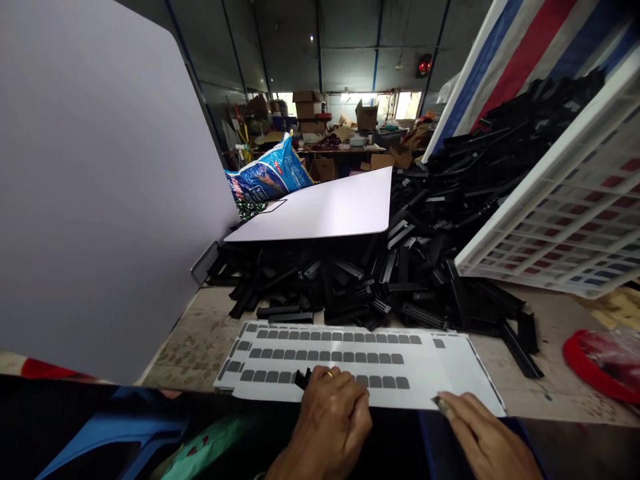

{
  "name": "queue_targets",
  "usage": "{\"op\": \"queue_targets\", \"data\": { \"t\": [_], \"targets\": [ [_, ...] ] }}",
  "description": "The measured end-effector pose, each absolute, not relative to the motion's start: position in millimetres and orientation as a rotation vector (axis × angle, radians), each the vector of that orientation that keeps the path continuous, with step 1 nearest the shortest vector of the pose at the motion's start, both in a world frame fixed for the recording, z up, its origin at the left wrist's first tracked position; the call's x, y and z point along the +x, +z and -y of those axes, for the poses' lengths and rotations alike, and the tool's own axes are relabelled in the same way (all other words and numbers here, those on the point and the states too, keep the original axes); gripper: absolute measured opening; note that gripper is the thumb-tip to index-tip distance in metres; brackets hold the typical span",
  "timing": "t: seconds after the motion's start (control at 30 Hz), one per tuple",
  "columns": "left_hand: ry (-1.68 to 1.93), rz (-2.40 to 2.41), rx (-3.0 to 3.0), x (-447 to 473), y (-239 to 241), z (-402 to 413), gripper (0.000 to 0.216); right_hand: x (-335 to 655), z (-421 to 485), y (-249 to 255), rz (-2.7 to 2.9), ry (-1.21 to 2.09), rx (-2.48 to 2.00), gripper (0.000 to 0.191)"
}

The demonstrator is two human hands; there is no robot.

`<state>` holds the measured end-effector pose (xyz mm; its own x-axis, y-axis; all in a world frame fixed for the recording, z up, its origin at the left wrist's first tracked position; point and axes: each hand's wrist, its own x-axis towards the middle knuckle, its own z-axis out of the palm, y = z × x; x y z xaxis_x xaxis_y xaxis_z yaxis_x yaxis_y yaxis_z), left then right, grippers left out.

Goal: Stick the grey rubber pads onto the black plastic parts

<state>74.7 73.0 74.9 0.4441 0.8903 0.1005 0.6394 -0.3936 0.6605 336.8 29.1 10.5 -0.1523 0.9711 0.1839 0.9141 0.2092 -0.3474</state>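
Observation:
A white sticker sheet (430,373) with rows of small grey rectangular pads lies at the near edge of the table. My left hand (330,420), a ring on one finger, rests on the sheet with fingers curled around a small black plastic part (301,380) that sticks out at its left. My right hand (480,433) touches the sheet's near right edge, with a small grey pad (442,403) at its fingertips. Behind the sheet lies a big heap of black plastic strips (400,267).
A large white board (90,187) stands at the left, a second white panel (330,210) lies on the heap. A white plastic crate (575,200) leans at the right, a red bowl (600,363) below it. Boxes and a blue bag (270,175) sit farther back.

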Motion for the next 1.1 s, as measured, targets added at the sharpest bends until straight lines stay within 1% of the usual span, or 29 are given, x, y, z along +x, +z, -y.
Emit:
{"op": "queue_targets", "data": {
  "t": [0.1,0.23,0.3,0.43,0.6,0.8,0.87,0.97,1.03,1.07,1.1],
  "targets": [
    [0.531,-1.260,2.304,82.4,58.0,-73.7,0.019,344.0,-39.3,13.0,2.078,0.282,-1.902,0.040],
    [0.536,-1.176,2.394,103.2,35.4,-81.5,0.015,318.7,-56.9,7.0,2.112,0.299,-1.963,0.027],
    [0.508,-1.181,2.404,112.4,29.3,-91.3,0.019,307.5,-64.1,2.0,2.128,0.273,-1.964,0.023],
    [0.344,-1.213,2.421,122.6,20.4,-111.3,0.021,300.5,-71.7,-4.6,2.141,0.250,-1.970,0.023],
    [0.351,-1.183,2.435,124.0,10.7,-115.4,0.024,300.1,-73.8,-5.5,2.165,0.258,-1.939,0.022],
    [0.348,-1.160,2.445,124.3,13.0,-115.0,0.021,300.3,-78.9,-8.7,2.079,0.331,-1.898,0.018],
    [0.336,-1.149,2.452,127.4,13.0,-118.4,0.027,307.6,-82.3,-9.3,1.994,0.402,-1.890,0.021],
    [0.309,-1.140,2.469,132.6,13.7,-122.6,0.037,327.4,-88.0,-9.9,1.841,0.503,-1.893,0.034],
    [0.352,-1.124,2.497,131.6,17.9,-119.7,0.042,343.2,-89.8,-12.1,1.754,0.552,-1.906,0.040],
    [0.397,-1.098,2.502,128.2,21.5,-115.5,0.044,350.5,-89.0,-14.2,1.697,0.588,-1.922,0.041],
    [0.448,-1.055,2.486,122.3,25.8,-109.2,0.045,357.0,-86.7,-16.9,1.565,0.641,-1.945,0.037]
  ]
}}
